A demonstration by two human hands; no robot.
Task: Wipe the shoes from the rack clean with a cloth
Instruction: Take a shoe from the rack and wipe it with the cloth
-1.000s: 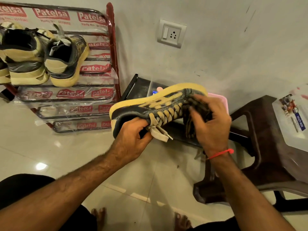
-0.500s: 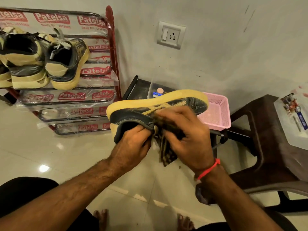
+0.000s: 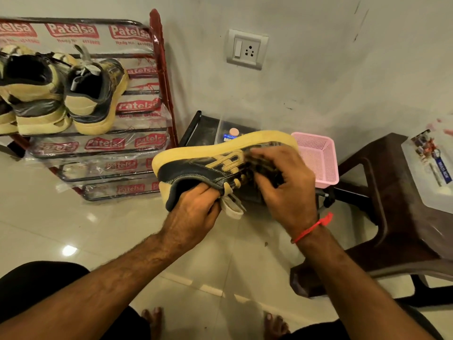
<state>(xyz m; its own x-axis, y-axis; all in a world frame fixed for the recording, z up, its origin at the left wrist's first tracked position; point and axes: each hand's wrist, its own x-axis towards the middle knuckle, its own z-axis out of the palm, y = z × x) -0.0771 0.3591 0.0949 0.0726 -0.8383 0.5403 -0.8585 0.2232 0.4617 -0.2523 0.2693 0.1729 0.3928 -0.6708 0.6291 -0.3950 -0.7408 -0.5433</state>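
A person's left hand (image 3: 196,207) grips a black-and-yellow shoe (image 3: 210,165) by its collar, right of the rack (image 3: 161,77), while the right hand (image 3: 286,182) closes around what appears to be a dark cloth (image 3: 263,168), pressing it against the shoe's side.

Black-and-tan shoe (image 3: 196,168) on its side, sole up; dark cloth (image 3: 266,171) against its laces; two more shoes (image 3: 93,94) on rack (image 3: 161,77)
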